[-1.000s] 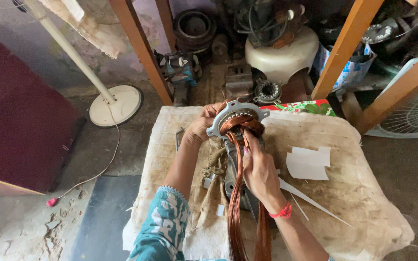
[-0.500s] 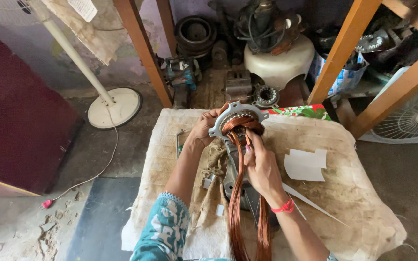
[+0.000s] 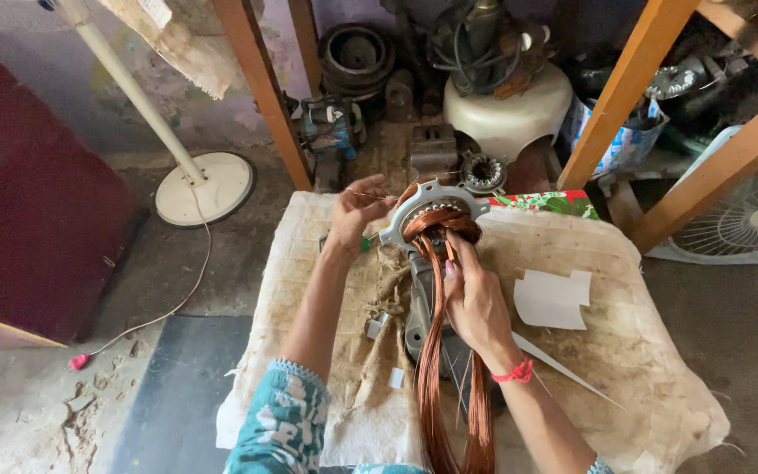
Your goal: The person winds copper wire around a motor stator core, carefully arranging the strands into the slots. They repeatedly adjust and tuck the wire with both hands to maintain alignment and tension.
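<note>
Copper wire: a long reddish-brown bundle (image 3: 432, 351) runs from the bottom edge of the view up to the stator, where it loops into a coil at the core.
Stator: the grey metal motor stator (image 3: 432, 211) lies on the cloth-covered table (image 3: 642, 351), near its far edge and about midway across.
Your left hand: your left hand (image 3: 357, 211) sits just left of the stator, fingers curled, fingertips pinching a thin strand of wire beside the metal frame.
Your right hand: your right hand (image 3: 475, 294) rests on the stator's right side, fingers pressed together and pointing into the copper coil; a red band circles that wrist.
Paper: white paper pieces (image 3: 553, 298) lie on the cloth to the right of your right hand, near it but apart.
Beyond the table: a white fan base (image 3: 203, 187) stands on the floor to the left; a white fan grille (image 3: 752, 219) sits at the right edge.
Frame: orange wooden posts (image 3: 261, 83) rise behind the table.
</note>
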